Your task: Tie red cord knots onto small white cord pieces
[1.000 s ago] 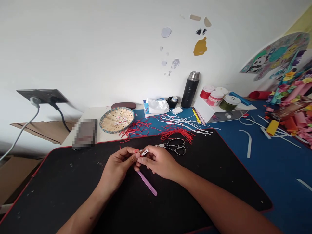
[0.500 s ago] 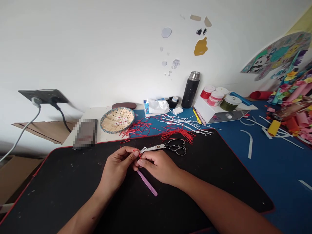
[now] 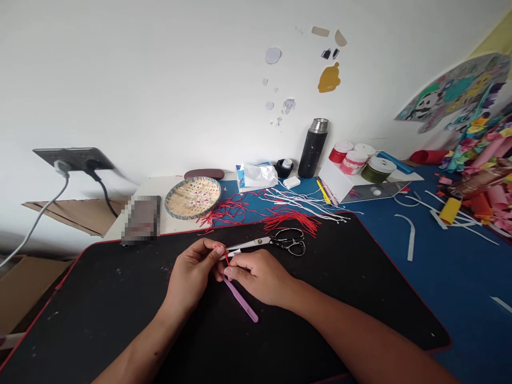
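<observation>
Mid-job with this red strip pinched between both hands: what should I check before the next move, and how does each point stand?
1. Two-handed pinch on thin red paper strip, left hand and right hand: ok.
2. Whether purple plastic stick tool is gripped by right hand or just lies on black desk mat: cannot tell.
3. Blades of black-handled metal scissors shut: ok.
4. Scissor tips clear of fingertips: not ok, right beside them.
5. Pile of spare red strips likely within reach: ok.
</observation>
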Motion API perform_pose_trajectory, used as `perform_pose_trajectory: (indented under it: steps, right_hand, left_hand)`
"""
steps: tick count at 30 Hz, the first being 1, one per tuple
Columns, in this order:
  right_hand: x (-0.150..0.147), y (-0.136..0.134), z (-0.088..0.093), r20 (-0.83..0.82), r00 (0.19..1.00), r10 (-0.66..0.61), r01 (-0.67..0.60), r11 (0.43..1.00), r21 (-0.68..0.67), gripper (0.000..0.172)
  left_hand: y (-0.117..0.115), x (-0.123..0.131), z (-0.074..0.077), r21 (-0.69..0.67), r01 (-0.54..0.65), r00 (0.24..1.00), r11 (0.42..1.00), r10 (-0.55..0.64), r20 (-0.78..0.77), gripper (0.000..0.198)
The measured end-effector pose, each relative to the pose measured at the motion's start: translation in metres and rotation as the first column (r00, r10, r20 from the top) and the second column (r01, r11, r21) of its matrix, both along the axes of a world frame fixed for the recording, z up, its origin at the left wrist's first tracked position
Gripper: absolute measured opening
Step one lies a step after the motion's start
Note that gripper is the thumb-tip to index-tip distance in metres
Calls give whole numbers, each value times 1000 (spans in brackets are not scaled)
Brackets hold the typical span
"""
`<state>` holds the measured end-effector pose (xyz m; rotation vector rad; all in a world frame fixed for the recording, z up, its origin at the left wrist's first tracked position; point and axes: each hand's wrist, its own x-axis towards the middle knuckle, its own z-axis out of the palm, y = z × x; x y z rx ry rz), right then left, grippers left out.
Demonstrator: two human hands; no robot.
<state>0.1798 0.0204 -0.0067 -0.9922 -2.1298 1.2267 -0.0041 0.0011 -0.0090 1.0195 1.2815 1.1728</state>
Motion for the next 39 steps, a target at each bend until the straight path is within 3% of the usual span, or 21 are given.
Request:
perform_pose_trajectory:
  steps: [13,17,23,29,35,39]
  right_hand:
    - [1,-1,-1,-3,1000,24,-24,1000,14,23]
    - [3,1,1,-63,998,22,-31,991,-131,26]
    - [6,7,-7,-204,976,-74,-7,929,-370,36]
    - [6,9,-7,-231,965,-119,15,912,-409,32]
    - [5,10,-6,-209,965,-156,59,912,-406,26]
    - [5,12,-6,-218,958,-188,91,916,-391,25]
  left_hand:
    - [1,-1,1,35,-9,1000,999,9,-3,30]
    - [2,-5,1,59,-46,999,997,47,-13,28]
    - [1,-7,0,87,-44,994,995,52,-96,29]
    - [-5,-1,3,90,33,979,995,-14,-203,30]
    - [-1,-6,4,39,147,984,988,-143,-103,36]
    - [-1,-6,4,43,223,967,974,-215,-140,31]
